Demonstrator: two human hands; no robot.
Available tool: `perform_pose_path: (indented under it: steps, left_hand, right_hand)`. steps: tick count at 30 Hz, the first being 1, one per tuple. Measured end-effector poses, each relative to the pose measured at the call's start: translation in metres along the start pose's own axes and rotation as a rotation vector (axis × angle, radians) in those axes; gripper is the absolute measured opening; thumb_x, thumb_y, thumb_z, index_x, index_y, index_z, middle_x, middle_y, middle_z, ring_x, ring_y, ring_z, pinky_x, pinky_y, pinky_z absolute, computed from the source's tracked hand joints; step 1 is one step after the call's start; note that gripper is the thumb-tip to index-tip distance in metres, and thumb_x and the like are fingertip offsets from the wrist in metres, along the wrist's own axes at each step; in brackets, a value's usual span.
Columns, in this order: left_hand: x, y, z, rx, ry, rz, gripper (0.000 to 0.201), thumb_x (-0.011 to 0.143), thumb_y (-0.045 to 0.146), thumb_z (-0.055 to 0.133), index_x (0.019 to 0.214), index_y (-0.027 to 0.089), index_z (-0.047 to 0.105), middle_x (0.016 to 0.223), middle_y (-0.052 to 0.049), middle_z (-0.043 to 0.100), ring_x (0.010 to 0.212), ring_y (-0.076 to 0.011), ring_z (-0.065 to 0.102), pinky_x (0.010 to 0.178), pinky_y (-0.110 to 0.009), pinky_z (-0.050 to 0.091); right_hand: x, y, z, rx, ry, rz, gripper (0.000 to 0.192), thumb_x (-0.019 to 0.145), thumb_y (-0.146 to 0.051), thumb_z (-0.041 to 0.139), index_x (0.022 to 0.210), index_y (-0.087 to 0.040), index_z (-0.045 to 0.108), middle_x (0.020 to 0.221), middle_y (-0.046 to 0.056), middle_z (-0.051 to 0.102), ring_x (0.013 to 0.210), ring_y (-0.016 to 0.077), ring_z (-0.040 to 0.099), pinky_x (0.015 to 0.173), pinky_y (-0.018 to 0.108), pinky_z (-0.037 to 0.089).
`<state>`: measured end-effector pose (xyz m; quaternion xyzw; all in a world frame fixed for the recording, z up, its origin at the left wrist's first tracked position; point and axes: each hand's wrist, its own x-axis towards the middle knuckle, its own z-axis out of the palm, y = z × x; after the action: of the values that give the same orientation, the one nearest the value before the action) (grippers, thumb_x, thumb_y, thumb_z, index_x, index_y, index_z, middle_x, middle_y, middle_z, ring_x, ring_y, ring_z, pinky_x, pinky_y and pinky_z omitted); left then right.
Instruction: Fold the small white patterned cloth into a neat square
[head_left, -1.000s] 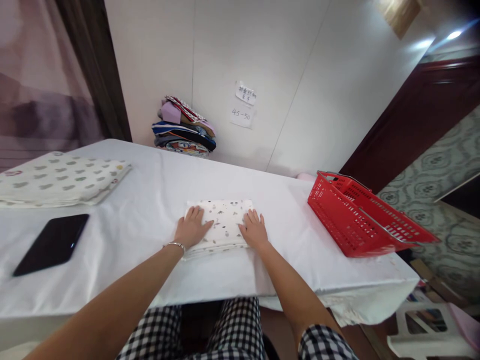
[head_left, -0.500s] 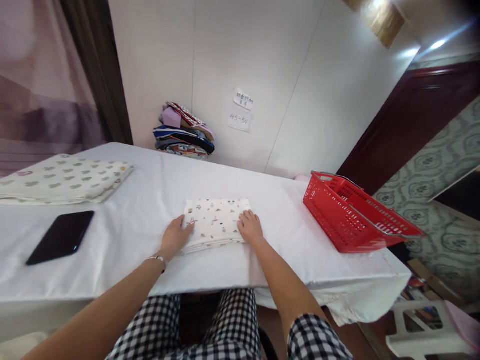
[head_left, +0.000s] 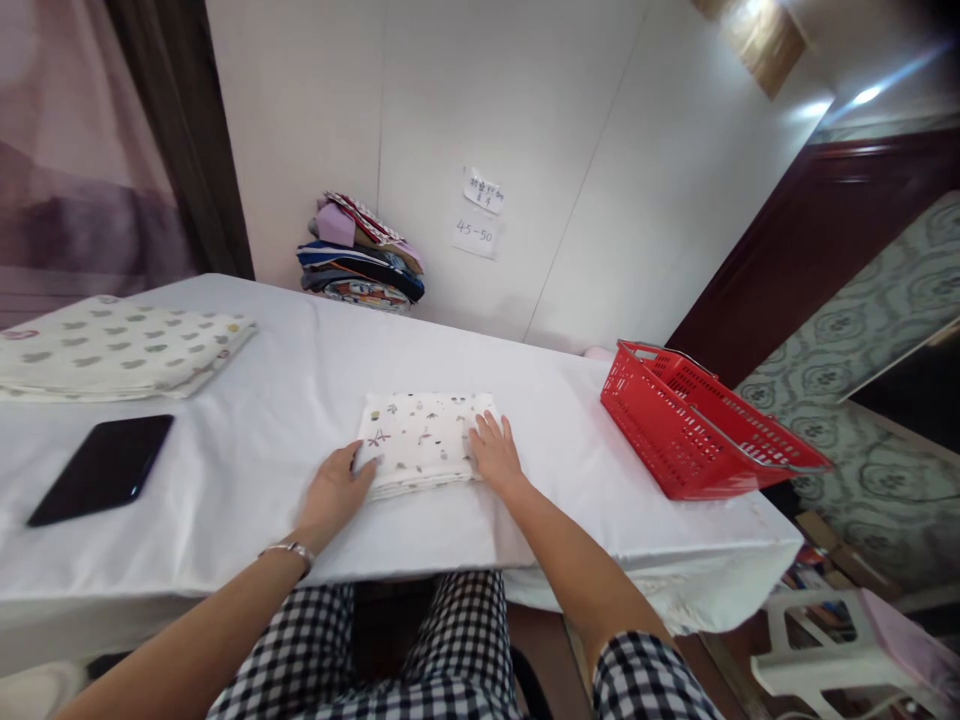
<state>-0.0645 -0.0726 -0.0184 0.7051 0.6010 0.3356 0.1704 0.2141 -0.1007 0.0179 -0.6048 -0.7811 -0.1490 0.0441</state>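
We judge the fold finished and the squaring-up in hand — the folded cloth (head_left: 421, 441) lies left of the red basket (head_left: 694, 425), left hand (head_left: 335, 488) cupping its near-left corner, right hand (head_left: 491, 457) spread flat on its right edge — next, an even two-sided grip.

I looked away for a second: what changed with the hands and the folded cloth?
The left hand slid off the top of the folded printed cloth to its left edge, thumb at the corner. The right hand stayed flat on the right side; the cloth stayed put.
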Motion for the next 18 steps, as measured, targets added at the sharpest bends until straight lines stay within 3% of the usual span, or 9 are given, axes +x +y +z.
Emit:
perform_pose_path:
  steps: [5,8,12,18]
  left_hand:
    - [-0.001,0.001,-0.001,-0.007,-0.008,-0.007,0.055,0.081,0.047,0.042,0.123,0.012,0.051,0.115,-0.013,0.059,0.106,-0.027,0.055,0.095,-0.04,0.043]
    - [-0.002,0.002,-0.001,-0.004,-0.008,-0.012,0.054,0.082,0.046,0.042,0.123,0.012,0.051,0.116,-0.014,0.059,0.106,-0.0267,0.055,0.096,-0.039,0.042]
    - [-0.002,0.004,-0.001,0.005,-0.021,-0.034,0.053,0.082,0.043,0.041,0.124,0.011,0.05,0.12,-0.014,0.057,0.112,-0.0262,0.053,0.1,-0.037,0.039]
    - [0.0,0.014,-0.006,0.01,-0.057,-0.096,0.052,0.084,0.039,0.044,0.127,0.011,0.047,0.122,-0.014,0.056,0.112,-0.0254,0.053,0.099,-0.035,0.039]
  right_hand:
    - [0.001,0.0,0.001,0.05,0.013,0.01,0.041,0.085,-0.009,0.042,0.125,-0.015,0.051,0.144,0.011,0.038,0.138,0.0244,0.02,0.111,0.048,0.012]
    - [0.001,0.007,0.009,0.2,0.048,0.21,0.041,0.086,-0.016,0.044,0.126,-0.018,0.052,0.14,0.01,0.043,0.133,0.0243,0.031,0.108,0.042,0.024]
    - [-0.008,0.023,0.025,0.435,0.063,0.549,0.038,0.085,-0.028,0.046,0.121,-0.019,0.056,0.121,0.01,0.06,0.111,0.0202,0.054,0.093,0.03,0.041]
    - [-0.022,0.037,0.042,0.483,0.074,0.62,0.045,0.083,-0.038,0.044,0.116,-0.012,0.06,0.103,0.014,0.066,0.094,0.0239,0.061,0.08,0.033,0.046]
